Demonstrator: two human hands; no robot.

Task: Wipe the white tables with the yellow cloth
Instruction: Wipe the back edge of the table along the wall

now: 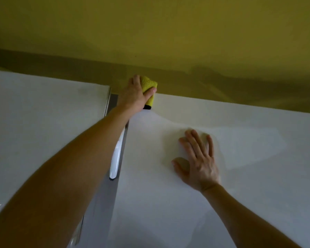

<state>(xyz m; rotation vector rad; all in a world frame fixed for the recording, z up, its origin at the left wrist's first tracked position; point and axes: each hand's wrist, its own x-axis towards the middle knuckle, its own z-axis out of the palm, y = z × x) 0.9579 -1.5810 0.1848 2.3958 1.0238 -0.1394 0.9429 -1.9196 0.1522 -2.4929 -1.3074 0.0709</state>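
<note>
Two white tables fill the view, one on the left (43, 122) and one on the right (240, 176). My left hand (134, 93) reaches far forward and grips the folded yellow cloth (149, 86), which has a black edge, at the far left corner of the right table by the wall. My right hand (197, 158) lies flat on the right table, fingers spread and straight, holding nothing.
A grey gap (113, 187) runs between the two tables, with a white elongated part (115, 158) lying along it. A yellow-olive wall (168, 33) stands directly behind both tables.
</note>
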